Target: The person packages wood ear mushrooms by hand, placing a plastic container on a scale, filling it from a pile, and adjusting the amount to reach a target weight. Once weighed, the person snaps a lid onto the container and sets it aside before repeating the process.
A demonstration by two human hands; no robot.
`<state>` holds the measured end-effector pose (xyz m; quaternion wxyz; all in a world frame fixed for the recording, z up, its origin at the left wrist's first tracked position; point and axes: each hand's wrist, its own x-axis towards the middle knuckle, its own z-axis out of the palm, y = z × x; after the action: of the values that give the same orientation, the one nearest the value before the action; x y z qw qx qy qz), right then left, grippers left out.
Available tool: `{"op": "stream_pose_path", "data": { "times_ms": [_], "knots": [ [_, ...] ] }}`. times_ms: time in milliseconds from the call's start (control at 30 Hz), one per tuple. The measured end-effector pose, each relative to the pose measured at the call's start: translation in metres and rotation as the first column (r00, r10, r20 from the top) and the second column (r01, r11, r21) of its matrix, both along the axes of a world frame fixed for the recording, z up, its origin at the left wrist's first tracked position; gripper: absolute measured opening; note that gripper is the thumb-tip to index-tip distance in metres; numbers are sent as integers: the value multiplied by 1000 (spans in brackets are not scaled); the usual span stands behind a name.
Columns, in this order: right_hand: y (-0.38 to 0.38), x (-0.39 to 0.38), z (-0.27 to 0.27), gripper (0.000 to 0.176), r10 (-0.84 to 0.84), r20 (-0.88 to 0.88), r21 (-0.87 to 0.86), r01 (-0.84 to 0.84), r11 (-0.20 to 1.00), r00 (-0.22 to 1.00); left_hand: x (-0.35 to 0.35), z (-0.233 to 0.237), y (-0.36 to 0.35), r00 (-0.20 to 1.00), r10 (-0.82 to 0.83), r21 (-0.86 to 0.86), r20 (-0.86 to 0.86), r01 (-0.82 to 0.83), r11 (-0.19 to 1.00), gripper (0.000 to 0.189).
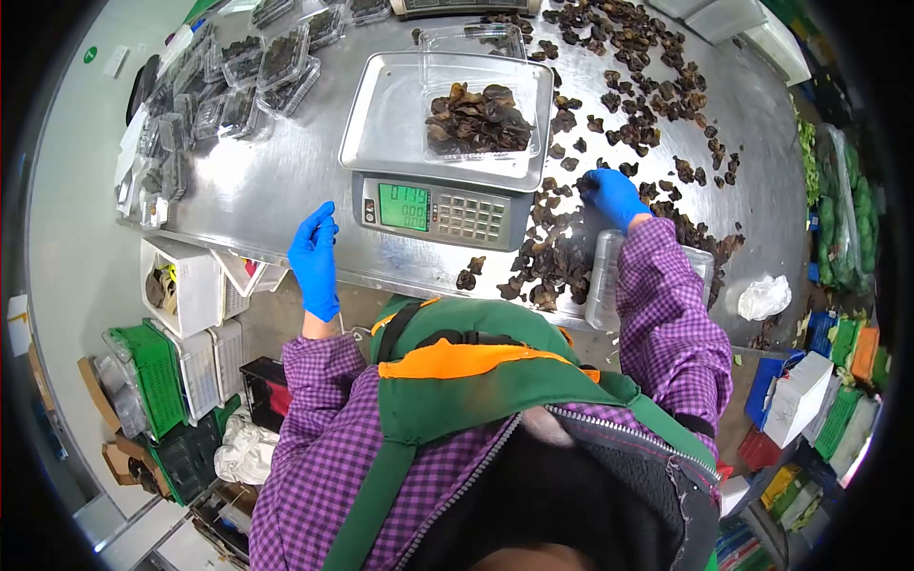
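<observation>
Metal table [257, 190], open box [525, 84] crosswise on scale [440, 238], right hand [614, 195] at fungus [562, 259]

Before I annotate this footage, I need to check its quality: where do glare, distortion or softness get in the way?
Head view: white glare washes out part of the shiny steel table toward the picture's left; wide-angle distortion bows its edges inside a dark round border; lower digits on the green-lit rectangular scale display look soft.

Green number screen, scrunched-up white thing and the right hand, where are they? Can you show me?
Green screen [404, 207]: head view, middle of the display.
Scrunched-up white thing [764, 298]: head view, its middle.
Right hand [614, 196]: head view, back of the blue glove.
</observation>
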<state>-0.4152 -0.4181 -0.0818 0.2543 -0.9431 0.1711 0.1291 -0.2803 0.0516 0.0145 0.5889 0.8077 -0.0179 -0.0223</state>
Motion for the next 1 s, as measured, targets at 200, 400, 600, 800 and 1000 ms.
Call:
{"op": "stream_pose_path", "data": {
  "times_ms": [200,400,600,800,1000],
  "knots": [
    [6,7,43,38,-364,220,329,282,901,905,44,11,-37,992,-91,-87,-82,84,993,26],
    [-6,21,38,45,-491,342,277,413,867,801,82,24,-104,953,-303,-134,-5,299,945,25],
    [7,47,-19,33,-407,483,125,400,908,775,91,9,-116,928,-354,-114,-115,341,933,27],
    [51,47,-31,13,-308,434,-40,359,932,847,101,7,-102,957,-278,-97,-86,270,958,28],
    [56,45,6,20,-429,436,276,337,900,791,116,5,-111,960,-261,-146,-104,245,958,29]
  ]
}}
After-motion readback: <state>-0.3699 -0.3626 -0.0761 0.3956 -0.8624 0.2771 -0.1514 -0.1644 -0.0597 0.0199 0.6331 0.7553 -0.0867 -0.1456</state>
